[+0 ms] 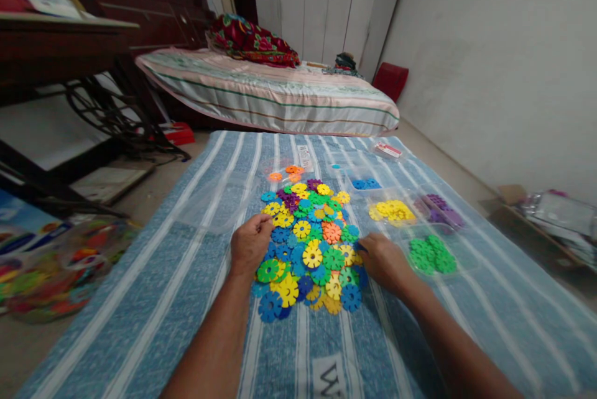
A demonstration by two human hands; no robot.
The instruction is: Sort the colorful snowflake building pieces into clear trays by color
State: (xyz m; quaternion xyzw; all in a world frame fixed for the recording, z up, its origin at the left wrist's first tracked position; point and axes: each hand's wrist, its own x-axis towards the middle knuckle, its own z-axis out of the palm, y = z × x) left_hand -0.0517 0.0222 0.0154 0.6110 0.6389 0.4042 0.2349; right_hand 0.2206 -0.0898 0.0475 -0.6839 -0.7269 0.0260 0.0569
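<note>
A heap of plastic snowflake building discs point(312, 254) in yellow, blue, green, orange and purple lies on the striped cloth. At the heap's left edge is my left hand point(250, 242), its fingers curled closed; what they hold, if anything, is hidden. My right hand point(386, 261) is at the right edge, thumb and fingers pinched on what looks like a dark blue snowflake disc. Sorted discs fill clear plastic boxes to the right: blue discs point(366, 183), yellow discs point(392, 211), purple discs point(442, 210) and green discs point(432, 254). Orange discs point(293, 170) sit behind the heap.
A clear plastic tray or lid point(219, 200) lies left of the heap. Towards the far right corner is a small clear box with a red and white label point(388, 150). A bed point(280, 94) stands beyond the table. On the floor at left is a bag of colourful pieces point(60, 275).
</note>
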